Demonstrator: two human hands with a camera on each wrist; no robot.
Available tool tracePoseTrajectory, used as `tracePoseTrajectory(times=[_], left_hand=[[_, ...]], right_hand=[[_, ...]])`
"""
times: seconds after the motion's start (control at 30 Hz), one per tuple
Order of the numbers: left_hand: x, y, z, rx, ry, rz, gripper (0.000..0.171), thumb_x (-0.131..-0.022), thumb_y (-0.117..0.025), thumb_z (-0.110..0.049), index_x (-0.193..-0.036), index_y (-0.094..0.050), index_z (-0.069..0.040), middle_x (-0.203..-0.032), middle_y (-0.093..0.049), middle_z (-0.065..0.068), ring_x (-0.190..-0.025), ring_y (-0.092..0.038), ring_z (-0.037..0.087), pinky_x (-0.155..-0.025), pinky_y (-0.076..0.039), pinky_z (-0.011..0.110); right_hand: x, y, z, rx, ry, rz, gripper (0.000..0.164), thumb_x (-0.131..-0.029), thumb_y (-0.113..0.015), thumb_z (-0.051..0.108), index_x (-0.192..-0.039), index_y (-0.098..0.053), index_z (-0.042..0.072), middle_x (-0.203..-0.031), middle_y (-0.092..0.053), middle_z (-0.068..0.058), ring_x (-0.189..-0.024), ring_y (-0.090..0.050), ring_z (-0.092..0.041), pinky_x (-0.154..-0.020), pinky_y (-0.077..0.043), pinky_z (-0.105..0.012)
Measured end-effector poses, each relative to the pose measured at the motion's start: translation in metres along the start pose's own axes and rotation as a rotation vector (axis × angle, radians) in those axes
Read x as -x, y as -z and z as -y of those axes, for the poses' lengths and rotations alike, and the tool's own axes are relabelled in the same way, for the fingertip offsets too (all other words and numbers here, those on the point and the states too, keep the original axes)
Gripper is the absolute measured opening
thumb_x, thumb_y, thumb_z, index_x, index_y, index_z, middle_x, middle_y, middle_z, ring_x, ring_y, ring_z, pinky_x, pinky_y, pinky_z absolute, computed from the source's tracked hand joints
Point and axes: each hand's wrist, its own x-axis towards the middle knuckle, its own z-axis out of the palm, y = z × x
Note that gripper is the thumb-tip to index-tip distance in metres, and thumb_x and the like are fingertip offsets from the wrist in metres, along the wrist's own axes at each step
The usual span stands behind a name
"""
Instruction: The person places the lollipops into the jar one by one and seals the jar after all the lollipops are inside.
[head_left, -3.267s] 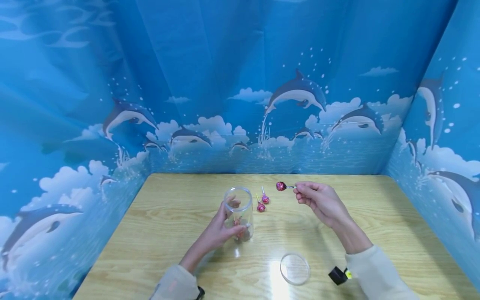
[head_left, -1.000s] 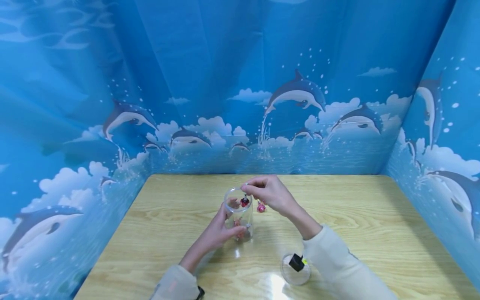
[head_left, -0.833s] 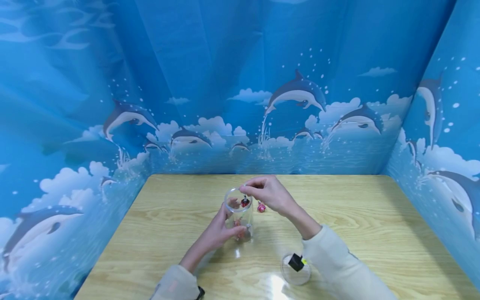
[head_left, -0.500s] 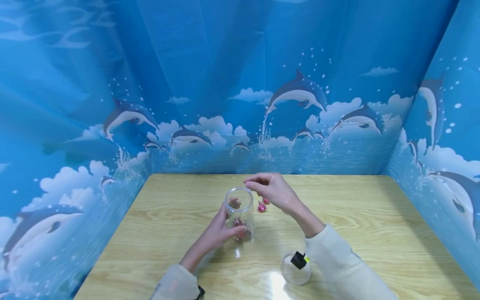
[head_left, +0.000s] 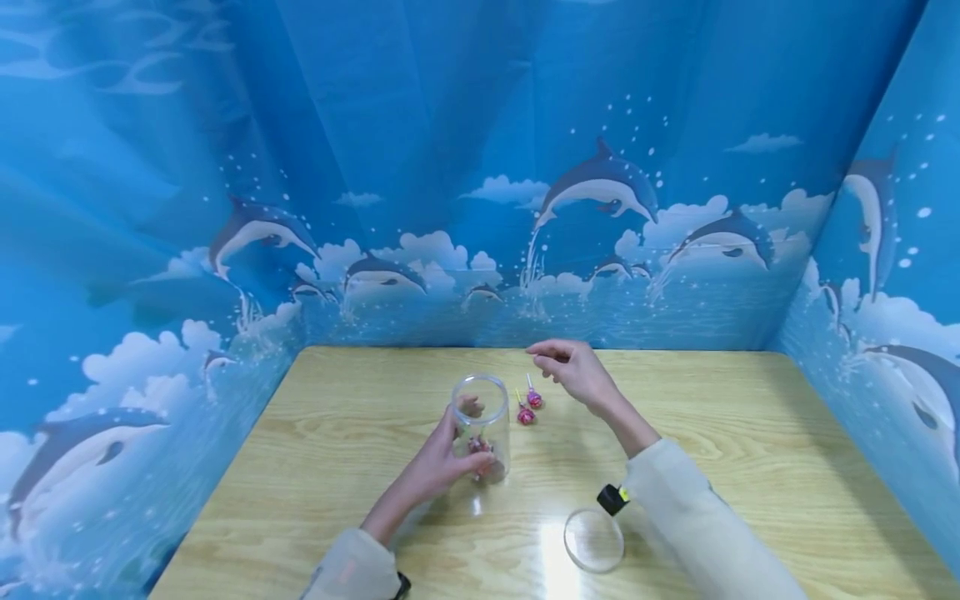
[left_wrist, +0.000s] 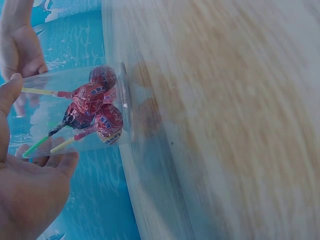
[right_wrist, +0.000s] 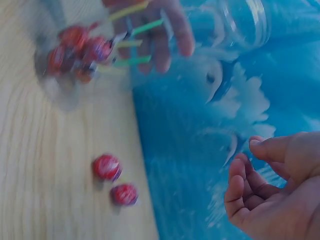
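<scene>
My left hand (head_left: 435,468) grips a clear plastic jar (head_left: 501,435) around its side, fingers behind and thumb in front. The jar stands upright on the table with its top uncovered. Several red-wrapped lollipops (left_wrist: 91,102) lie heads-down at its bottom, with green and yellow sticks showing in both wrist views. My right hand (head_left: 579,377) hovers beyond and right of the jar, fingers loosely bent and nothing between them. Below it on the table are two lollipops, one with a yellow stick (head_left: 526,415) and one with a pale stick (head_left: 534,399).
A clear round lid (head_left: 594,542) lies near the front of the wood-patterned table (head_left: 330,425), below the right sleeve. Blue dolphin-printed curtains (head_left: 465,167) rise behind the table and along both sides.
My right hand brought a dark red lollipop from the right to the jar's mouth and let it drop in. It has since drawn back to the right; the left hand kept its hold.
</scene>
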Motion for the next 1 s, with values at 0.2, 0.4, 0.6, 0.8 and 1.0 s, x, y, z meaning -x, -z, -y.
tracePoseTrajectory(times=[0.2, 0.4, 0.6, 0.8, 1.0], left_hand=[[-0.001, 0.001, 0.000, -0.006, -0.001, 0.001, 0.086, -0.083, -0.087, -0.017, -0.153, -0.037, -0.011, -0.151, -0.051, 0.013, -0.137, -0.049, 0.039, -0.117, -0.033, 0.063], [0.000, 0.000, 0.000, 0.003, 0.009, 0.002, 0.088, -0.083, -0.086, -0.017, -0.154, -0.035, -0.006, -0.152, -0.050, 0.014, -0.138, -0.047, 0.040, -0.118, -0.032, 0.063], [0.000, -0.001, -0.002, 0.002, 0.022, -0.008, 0.086, -0.084, -0.086, -0.017, -0.154, -0.036, -0.009, -0.152, -0.050, 0.013, -0.138, -0.047, 0.039, -0.118, -0.032, 0.064], [-0.001, -0.001, -0.002, 0.004, 0.034, -0.005, 0.086, -0.083, -0.086, -0.018, -0.153, -0.037, -0.012, -0.152, -0.050, 0.012, -0.138, -0.046, 0.040, -0.117, -0.031, 0.065], [0.000, 0.000, -0.002, -0.012, 0.045, 0.001, 0.086, -0.083, -0.087, -0.020, -0.154, -0.037, -0.016, -0.153, -0.050, 0.011, -0.138, -0.046, 0.040, -0.117, -0.030, 0.067]], right_hand=[[-0.012, 0.002, -0.022, 0.043, -0.017, 0.020, 0.030, -0.105, -0.060, 0.010, -0.133, -0.067, 0.003, -0.103, -0.068, -0.011, -0.089, -0.060, -0.028, -0.062, -0.048, -0.033], [-0.026, -0.002, -0.048, 0.048, -0.036, 0.078, 0.034, -0.104, -0.058, 0.005, -0.137, -0.064, 0.001, -0.116, -0.067, -0.024, -0.100, -0.059, -0.044, -0.071, -0.055, -0.043], [-0.041, -0.008, -0.075, 0.173, -0.033, 0.087, 0.033, -0.100, -0.059, 0.000, -0.132, -0.069, 0.005, -0.137, -0.063, -0.021, -0.115, -0.062, -0.037, -0.098, -0.055, -0.052], [-0.046, -0.016, -0.089, 0.299, -0.025, 0.143, 0.040, -0.097, -0.055, -0.010, -0.130, -0.070, 0.005, -0.134, -0.064, -0.022, -0.118, -0.062, -0.038, -0.098, -0.056, -0.051], [-0.048, -0.019, -0.091, 0.402, -0.012, 0.186, 0.046, -0.090, -0.051, -0.016, -0.122, -0.075, 0.006, -0.127, -0.069, -0.019, -0.119, -0.062, -0.039, -0.100, -0.055, -0.051]])
